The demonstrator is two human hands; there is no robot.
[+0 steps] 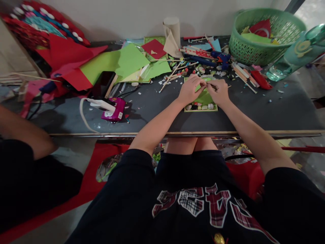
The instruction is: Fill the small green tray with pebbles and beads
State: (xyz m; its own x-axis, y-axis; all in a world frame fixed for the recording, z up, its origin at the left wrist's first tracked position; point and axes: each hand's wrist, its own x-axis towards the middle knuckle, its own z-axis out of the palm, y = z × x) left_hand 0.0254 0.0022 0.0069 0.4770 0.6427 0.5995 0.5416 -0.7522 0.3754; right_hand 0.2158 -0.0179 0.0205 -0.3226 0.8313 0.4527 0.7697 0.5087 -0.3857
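Left hand [191, 89] and right hand [219, 92] meet over the board [204, 98], hold unclear, likely preparing something tiny that next needs careful placing.

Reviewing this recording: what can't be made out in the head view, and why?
All in the head view:
1) Anything between the bare left hand and bare right hand: too small, screened by the hands.
2) Part of the flat rectangular green panel: covered by both hands.
3) The neighbouring person's bare arm: cut off by the left edge.
4) The green perforated plastic basket's bottom: hidden by its near wall.
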